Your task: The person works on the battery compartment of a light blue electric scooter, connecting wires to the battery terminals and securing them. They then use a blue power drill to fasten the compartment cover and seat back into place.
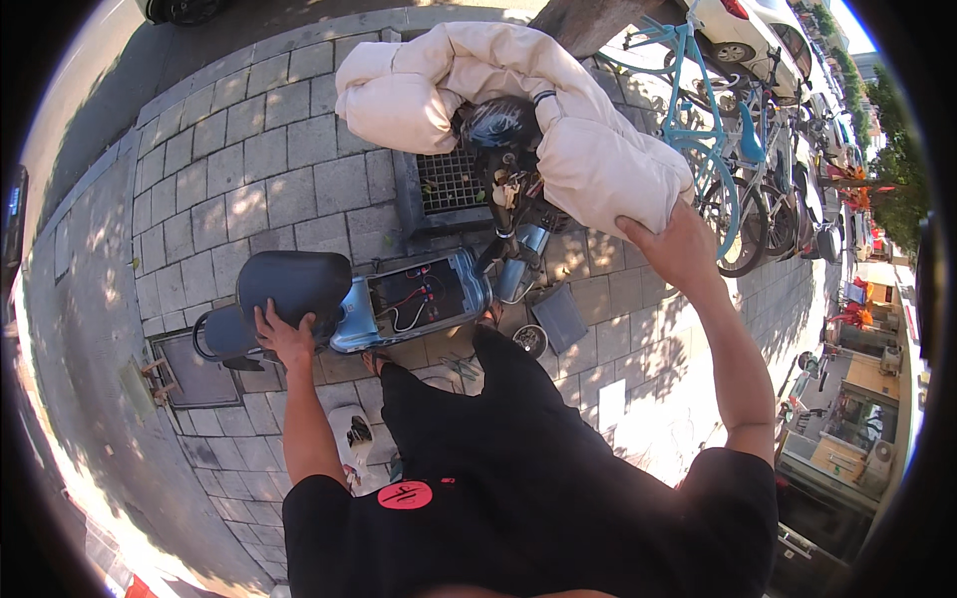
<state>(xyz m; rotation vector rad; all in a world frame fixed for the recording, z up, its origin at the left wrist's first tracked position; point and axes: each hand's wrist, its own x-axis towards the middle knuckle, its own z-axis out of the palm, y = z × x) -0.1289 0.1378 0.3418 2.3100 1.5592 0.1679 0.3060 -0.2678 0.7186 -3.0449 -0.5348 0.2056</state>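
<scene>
The left hand (286,334) rests with fingers spread on the black seat (292,279) of a light-blue electric scooter (357,317). The right hand (680,249) lays its thumb on the cream padded handlebar cover (613,169); its other fingers are hidden, so I cannot tell how tightly they close. The scooter's uncovered floorboard compartment (471,284) lies between two and three o'clock from the left hand, the nearer one, its long axis running roughly from half past eight to half past two. Inside it is dark, crossed by thin red and pale wires (427,297).
</scene>
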